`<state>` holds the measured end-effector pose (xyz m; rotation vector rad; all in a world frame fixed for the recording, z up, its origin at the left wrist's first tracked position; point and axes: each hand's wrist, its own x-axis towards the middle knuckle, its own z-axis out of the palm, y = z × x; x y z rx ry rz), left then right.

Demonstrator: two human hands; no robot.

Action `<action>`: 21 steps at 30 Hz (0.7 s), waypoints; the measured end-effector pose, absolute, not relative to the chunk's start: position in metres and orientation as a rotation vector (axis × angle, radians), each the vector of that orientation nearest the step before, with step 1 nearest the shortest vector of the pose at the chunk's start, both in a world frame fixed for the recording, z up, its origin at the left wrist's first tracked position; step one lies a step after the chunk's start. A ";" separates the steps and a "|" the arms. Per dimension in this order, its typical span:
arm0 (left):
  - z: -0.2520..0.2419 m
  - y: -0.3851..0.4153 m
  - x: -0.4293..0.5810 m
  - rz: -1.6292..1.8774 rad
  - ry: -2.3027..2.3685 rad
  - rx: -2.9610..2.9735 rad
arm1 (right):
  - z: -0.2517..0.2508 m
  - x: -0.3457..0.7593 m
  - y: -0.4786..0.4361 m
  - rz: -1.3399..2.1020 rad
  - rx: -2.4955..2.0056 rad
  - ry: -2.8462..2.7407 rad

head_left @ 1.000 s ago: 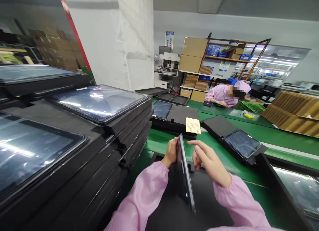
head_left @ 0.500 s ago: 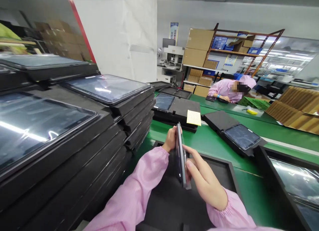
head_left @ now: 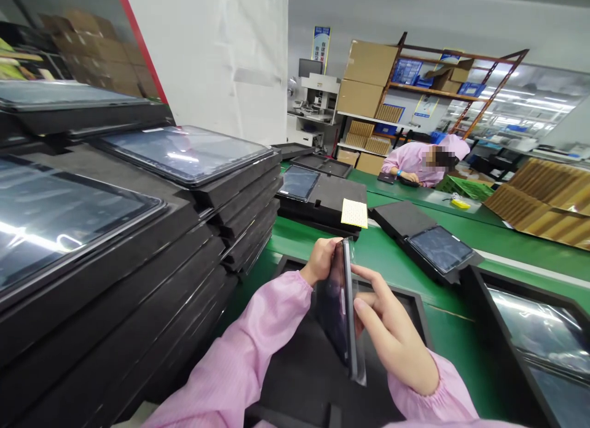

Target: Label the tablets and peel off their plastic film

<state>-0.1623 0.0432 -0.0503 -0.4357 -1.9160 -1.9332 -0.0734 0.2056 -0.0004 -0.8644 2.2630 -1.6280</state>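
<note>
I hold a dark tablet (head_left: 343, 305) upright on its edge above an empty black foam tray (head_left: 417, 305). My left hand (head_left: 322, 259) grips its far upper end, fingers wrapped round it. My right hand (head_left: 391, 329) clasps its right face and near edge, thumb pressed on the rim. A clear film shows along the tablet's right side. Both arms wear pink sleeves.
Tall stacks of black foam trays with tablets (head_left: 184, 154) fill the left. On the green bench (head_left: 483, 243) lie more trays with tablets (head_left: 437, 248), a yellow dotted sheet (head_left: 354, 213) and a tray at right (head_left: 539, 329). A person in pink (head_left: 421, 163) works behind, before shelves of cartons (head_left: 369, 77).
My right hand went from hovering with spread fingers to clasping the tablet's right face. The tablet tilted and dropped slightly toward me; the view shifted a little.
</note>
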 end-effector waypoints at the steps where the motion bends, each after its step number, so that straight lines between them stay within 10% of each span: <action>1: -0.050 0.043 -0.162 -1.931 -1.918 -0.439 | 0.000 -0.073 0.206 -1.613 -0.865 2.268; 21: -0.050 0.046 -0.164 -1.928 -1.947 -0.482 | 0.004 -0.091 0.205 -1.619 -0.788 2.143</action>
